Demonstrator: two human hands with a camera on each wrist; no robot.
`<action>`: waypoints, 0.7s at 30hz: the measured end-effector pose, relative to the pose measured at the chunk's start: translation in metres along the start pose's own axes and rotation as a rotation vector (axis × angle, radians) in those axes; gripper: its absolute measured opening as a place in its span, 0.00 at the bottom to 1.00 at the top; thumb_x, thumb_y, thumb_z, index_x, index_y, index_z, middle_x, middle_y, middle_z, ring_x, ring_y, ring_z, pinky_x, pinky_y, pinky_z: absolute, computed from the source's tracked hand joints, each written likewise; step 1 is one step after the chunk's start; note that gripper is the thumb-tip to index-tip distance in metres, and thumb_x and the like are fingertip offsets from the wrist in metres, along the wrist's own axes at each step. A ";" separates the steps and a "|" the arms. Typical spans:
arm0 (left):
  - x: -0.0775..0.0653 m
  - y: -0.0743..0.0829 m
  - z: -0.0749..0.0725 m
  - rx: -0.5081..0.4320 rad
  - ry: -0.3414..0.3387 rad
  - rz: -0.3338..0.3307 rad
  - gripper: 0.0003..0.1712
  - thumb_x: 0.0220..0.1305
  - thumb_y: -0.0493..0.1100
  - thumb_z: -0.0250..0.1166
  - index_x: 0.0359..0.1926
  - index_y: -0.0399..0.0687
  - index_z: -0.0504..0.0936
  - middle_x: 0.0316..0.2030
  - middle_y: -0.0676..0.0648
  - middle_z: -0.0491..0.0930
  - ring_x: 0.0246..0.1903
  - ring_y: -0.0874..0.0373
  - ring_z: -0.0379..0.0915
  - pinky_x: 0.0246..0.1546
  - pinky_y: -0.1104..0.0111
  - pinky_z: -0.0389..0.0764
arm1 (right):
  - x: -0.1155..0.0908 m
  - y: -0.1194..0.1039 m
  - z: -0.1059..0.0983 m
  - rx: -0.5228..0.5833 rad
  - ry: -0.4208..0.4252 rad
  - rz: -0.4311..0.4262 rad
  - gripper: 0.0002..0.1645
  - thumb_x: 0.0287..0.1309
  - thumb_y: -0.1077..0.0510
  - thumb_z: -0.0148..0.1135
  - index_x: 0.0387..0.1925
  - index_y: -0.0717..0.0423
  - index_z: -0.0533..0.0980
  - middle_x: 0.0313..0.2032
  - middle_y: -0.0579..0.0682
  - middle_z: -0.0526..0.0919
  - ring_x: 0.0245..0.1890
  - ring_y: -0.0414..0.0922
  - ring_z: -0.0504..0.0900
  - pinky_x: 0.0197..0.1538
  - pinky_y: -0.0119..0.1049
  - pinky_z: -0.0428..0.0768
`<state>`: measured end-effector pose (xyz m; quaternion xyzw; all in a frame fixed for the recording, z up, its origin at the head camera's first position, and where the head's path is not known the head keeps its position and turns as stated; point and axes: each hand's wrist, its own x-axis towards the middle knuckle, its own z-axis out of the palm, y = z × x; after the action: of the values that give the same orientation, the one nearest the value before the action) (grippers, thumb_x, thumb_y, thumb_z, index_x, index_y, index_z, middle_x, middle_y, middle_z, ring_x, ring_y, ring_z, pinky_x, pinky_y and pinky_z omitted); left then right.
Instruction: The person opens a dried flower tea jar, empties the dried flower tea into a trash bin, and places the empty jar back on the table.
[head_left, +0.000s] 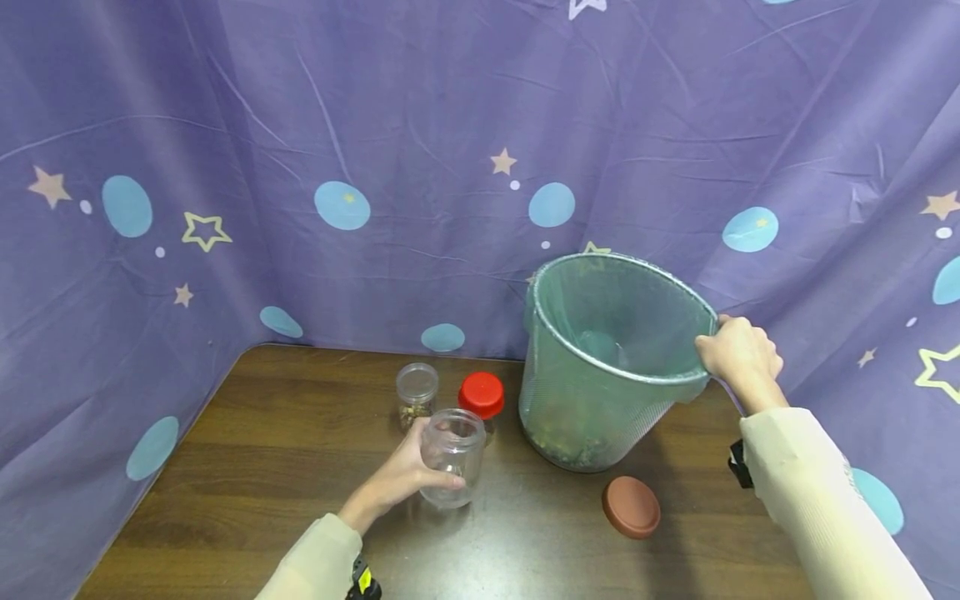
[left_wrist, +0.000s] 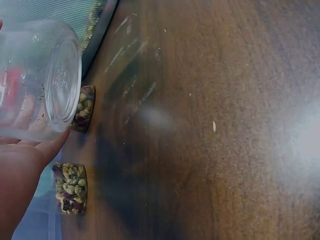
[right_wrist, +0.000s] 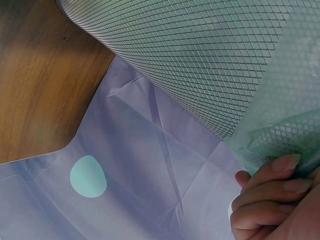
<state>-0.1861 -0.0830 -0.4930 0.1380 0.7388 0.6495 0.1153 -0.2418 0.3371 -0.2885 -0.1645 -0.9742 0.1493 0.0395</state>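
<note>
My left hand (head_left: 408,469) grips a clear, lidless jar (head_left: 454,467) round its side. In the left wrist view the jar (left_wrist: 42,75) shows its round base, with a few dark specks on its wall. My right hand (head_left: 741,354) holds the rim of a mesh waste bin (head_left: 592,400) lined with a green bag; the bin leans to the right. Yellowish bits show low inside it. In the right wrist view the fingers (right_wrist: 270,200) curl over the bagged rim. Behind the left hand stand a clear-lidded jar (head_left: 417,392) of dried flowers and a red-lidded jar (head_left: 482,396).
A round brown-red lid (head_left: 632,507) lies on the wooden table (head_left: 300,433) in front of the bin. Small pale crumbs lie on the tabletop. A purple curtain (head_left: 420,167) with stars and blue ovals hangs close behind the table and at both sides.
</note>
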 end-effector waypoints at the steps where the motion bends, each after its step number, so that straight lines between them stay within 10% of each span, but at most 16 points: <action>1: 0.000 0.000 0.000 0.019 0.004 -0.004 0.52 0.41 0.38 0.79 0.64 0.36 0.58 0.60 0.35 0.73 0.61 0.43 0.73 0.67 0.47 0.68 | 0.000 0.000 0.000 0.000 -0.001 0.000 0.24 0.53 0.53 0.45 0.48 0.62 0.73 0.54 0.77 0.73 0.51 0.76 0.72 0.41 0.62 0.72; 21: -0.001 -0.015 0.011 0.078 0.019 -0.062 0.55 0.36 0.38 0.81 0.64 0.37 0.58 0.60 0.36 0.74 0.61 0.43 0.71 0.68 0.45 0.65 | 0.000 0.000 -0.001 0.006 -0.007 0.004 0.25 0.54 0.53 0.45 0.50 0.62 0.72 0.53 0.77 0.73 0.52 0.76 0.72 0.42 0.63 0.72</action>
<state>-0.1824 -0.0752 -0.5088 0.1136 0.7686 0.6174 0.1229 -0.2417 0.3377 -0.2881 -0.1658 -0.9736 0.1529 0.0362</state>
